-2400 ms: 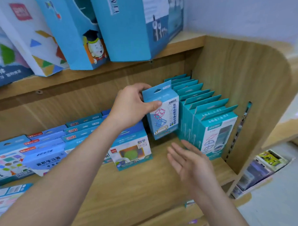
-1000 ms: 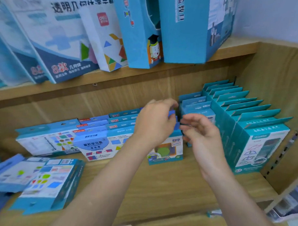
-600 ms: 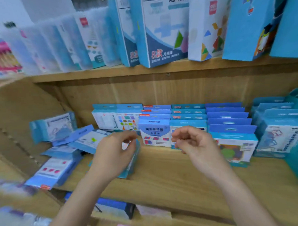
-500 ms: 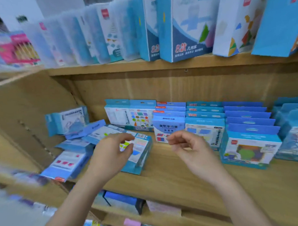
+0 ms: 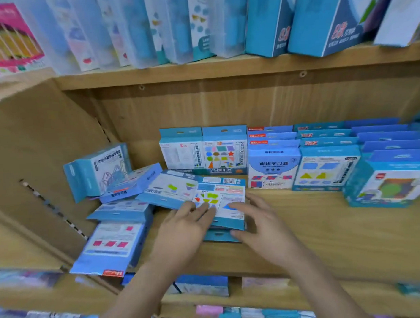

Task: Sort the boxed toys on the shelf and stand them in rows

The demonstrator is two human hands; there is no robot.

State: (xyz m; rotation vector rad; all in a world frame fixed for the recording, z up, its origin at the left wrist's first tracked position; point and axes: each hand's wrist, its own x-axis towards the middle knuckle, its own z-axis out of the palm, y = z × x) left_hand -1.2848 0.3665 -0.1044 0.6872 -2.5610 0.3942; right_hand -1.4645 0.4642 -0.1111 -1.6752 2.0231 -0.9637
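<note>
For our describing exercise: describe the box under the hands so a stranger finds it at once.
On the wooden shelf, before the standing rows, boxes lie toppled. The flat box lies under the left hand and right hand; only it shows a barcode.

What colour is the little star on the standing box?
The star is red, clearest in the head view.

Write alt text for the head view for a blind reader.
The left hand and right hand touch a flat blue toy box on a wooden shelf. Upright boxes stand in rows to its right; toppled boxes lie at left.
</note>
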